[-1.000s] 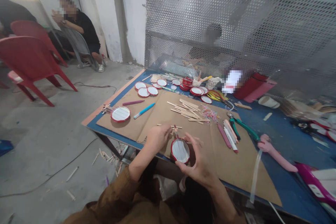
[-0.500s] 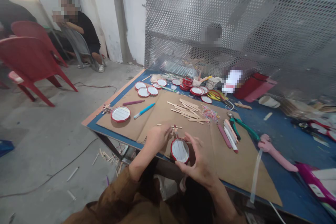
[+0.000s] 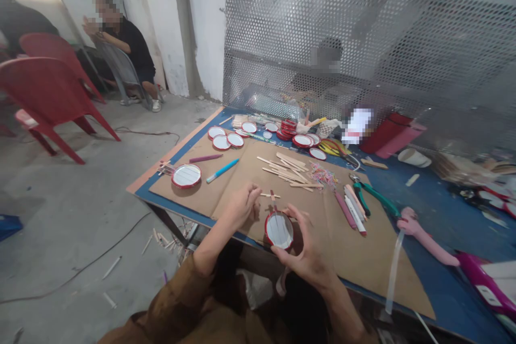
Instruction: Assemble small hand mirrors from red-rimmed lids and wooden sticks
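My right hand [image 3: 302,244] grips a small toy banjo [image 3: 279,229] by its round body at the table's front edge. The banjo has a white face in a red rim, strings over the face and a wooden stick neck pointing away from me. Left of the neck, my left hand [image 3: 243,205] is closed, its fingertips pinched together; what they hold, if anything, is hidden. A thin wooden stick [image 3: 266,195] lies crosswise by the neck, one end close to those fingers. Another toy banjo [image 3: 186,176] rests on the left of the brown cardboard [image 3: 363,274].
Beyond my hands lie loose craft sticks [image 3: 282,169], coloured rubber bands [image 3: 322,173], several markers [image 3: 355,209], green-handled pliers [image 3: 379,196] and red-rimmed discs [image 3: 221,142]. A pink glue gun [image 3: 429,242] lies at right. Perforated metal sheeting [image 3: 274,27] stands behind the table.
My left hand has shifted slightly up and away from the banjo's neck. The right hand still holds the banjo, which sits slightly further right in view.
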A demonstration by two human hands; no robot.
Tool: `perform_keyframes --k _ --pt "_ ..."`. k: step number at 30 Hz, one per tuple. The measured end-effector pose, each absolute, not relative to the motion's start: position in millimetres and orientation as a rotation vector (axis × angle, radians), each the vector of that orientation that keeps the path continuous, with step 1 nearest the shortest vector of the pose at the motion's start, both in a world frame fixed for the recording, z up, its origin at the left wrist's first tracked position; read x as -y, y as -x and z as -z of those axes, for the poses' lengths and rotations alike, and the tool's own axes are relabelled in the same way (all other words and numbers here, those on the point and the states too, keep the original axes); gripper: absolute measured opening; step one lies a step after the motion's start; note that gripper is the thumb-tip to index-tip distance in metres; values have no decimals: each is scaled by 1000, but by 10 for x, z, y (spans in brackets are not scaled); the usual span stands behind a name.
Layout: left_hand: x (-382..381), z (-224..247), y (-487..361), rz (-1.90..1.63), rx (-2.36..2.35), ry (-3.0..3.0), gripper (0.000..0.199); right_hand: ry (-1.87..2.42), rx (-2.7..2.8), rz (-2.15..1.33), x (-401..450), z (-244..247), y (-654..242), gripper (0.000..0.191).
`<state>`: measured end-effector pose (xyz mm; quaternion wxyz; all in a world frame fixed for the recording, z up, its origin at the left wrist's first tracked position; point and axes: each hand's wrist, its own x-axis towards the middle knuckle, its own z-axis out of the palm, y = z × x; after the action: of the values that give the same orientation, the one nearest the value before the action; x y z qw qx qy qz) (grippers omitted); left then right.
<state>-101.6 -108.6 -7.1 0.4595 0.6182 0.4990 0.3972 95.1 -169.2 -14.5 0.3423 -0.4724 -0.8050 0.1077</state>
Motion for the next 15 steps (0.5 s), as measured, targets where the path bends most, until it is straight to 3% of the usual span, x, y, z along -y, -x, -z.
perform_keyframes --k 9,15 --pt "1158 78 1086 -1159 -1220 -1412 36 1321 2025 -297 1642 191 -1022 74" --pt "1097 150 1069 -1146 -1211 -1569 37 1336 1995 -304 1440 -350 -985 72"
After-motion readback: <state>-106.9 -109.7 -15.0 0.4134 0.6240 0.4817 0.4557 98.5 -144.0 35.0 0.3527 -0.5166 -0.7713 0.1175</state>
